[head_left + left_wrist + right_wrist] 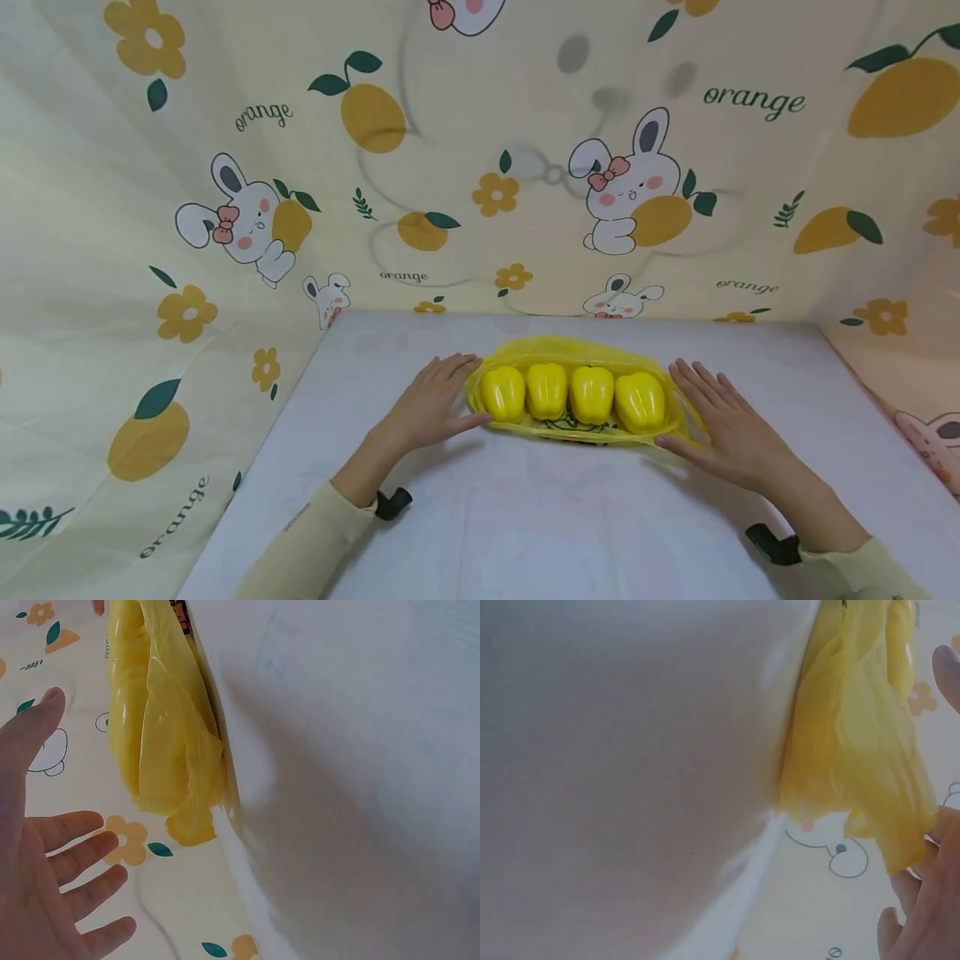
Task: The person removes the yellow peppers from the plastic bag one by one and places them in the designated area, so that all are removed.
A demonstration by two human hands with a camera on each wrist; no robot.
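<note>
Several glossy yellow bell peppers (591, 394) lie in a row on a thin yellow plastic bag (555, 346), whose film rises around them. Dark print shows on the bag below the middle peppers. At the bag's left end is my left hand (431, 404), palm facing the peppers, fingers extended and thumb apart. My right hand (731, 429) stands at the other end with its fingers straight and spread. In the right wrist view, loose bag film (870, 765) hangs right at the fingers of that hand. The left wrist view has the hand's fingers apart from the bag (176, 750).
The bag lies toward the back of a white-covered table (525, 517). Behind it and along both sides hangs a cream cloth (285, 50) printed with rabbits, oranges and flowers. Black bands (393, 504) sit at both wrists beside the beige sleeves.
</note>
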